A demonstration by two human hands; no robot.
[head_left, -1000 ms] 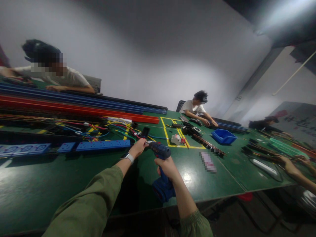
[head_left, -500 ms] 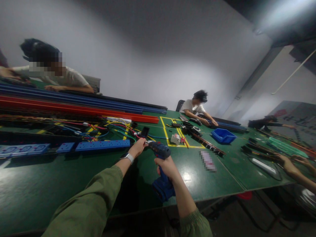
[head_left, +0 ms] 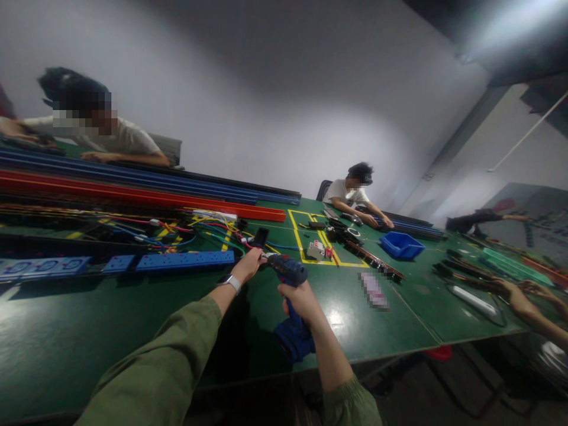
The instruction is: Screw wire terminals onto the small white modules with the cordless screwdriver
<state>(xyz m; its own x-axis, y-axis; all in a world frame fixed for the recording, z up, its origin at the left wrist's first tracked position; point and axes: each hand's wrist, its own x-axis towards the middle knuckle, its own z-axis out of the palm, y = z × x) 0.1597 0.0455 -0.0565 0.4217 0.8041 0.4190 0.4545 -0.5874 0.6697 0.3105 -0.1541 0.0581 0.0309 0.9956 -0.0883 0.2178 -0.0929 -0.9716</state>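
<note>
My right hand (head_left: 303,300) is wrapped round the grip of a blue cordless drill (head_left: 290,269). Its battery base hangs low near the table's front edge, and its nose points left and away from me. At the drill's tip is my left hand (head_left: 248,266), its fingers closed on something too small to make out. A small black open box-shaped piece (head_left: 261,237) stands just beyond those fingers; whether they touch it I cannot tell. To the left lies a long power strip with blue socket panels (head_left: 184,260). Coloured wires (head_left: 213,228) run from behind it toward the black piece.
Red (head_left: 248,211) and blue rails (head_left: 222,188) lie along the back left. Right of the drill are white breakers (head_left: 316,249), a dark copper-coloured strip (head_left: 375,258), a blue bin (head_left: 400,245) and a blurred-out item (head_left: 373,290). Co-workers sit across the table; another's hands (head_left: 523,299) work at right.
My hands and the drill stay almost where they were. Across the table, a co-worker at the far right has shifted an arm slightly.
</note>
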